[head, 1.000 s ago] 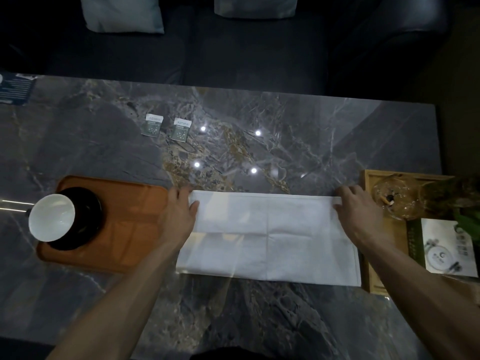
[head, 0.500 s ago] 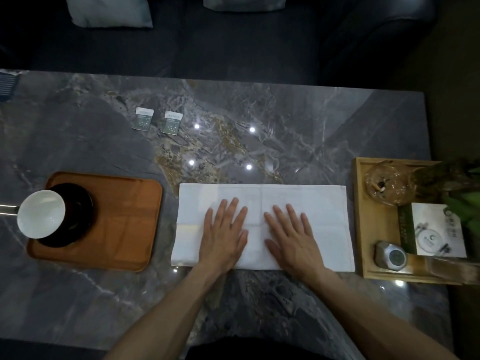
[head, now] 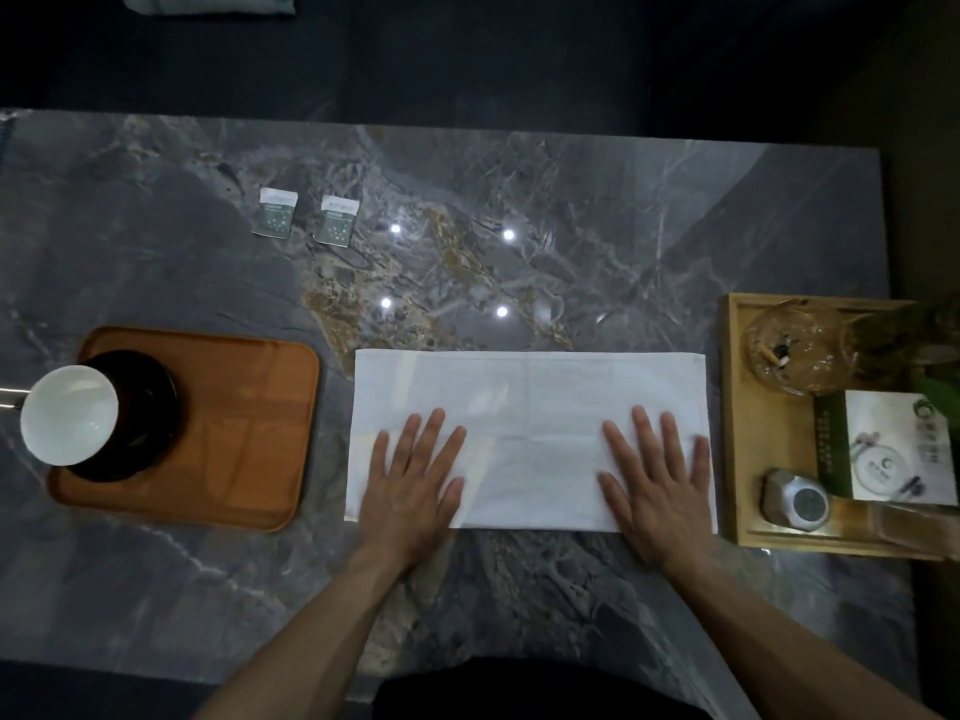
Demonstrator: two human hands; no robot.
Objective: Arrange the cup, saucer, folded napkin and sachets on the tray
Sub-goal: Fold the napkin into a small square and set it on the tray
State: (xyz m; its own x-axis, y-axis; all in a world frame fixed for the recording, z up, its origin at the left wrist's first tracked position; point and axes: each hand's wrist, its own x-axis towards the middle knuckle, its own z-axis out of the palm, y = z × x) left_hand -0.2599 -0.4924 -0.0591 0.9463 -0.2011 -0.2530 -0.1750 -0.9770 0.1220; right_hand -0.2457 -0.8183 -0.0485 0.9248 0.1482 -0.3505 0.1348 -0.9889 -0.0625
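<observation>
While both palms lie flat | left hand (head: pixel 413 478) and right hand (head: pixel 657 478) press napkin (head: pixel 530 402) ends, fingers straight, spread; napkin on tabletop (head: pixel 519 200) beside tray (head: pixel 249 407); cup (head: pixel 67 414) on tray

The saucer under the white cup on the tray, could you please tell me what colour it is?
Black; the saucer shows best in the head view.

White napkin (head: pixel 530 407) — orange tray (head: pixel 249 433) — grey-veined marble table (head: pixel 623 226).
</observation>
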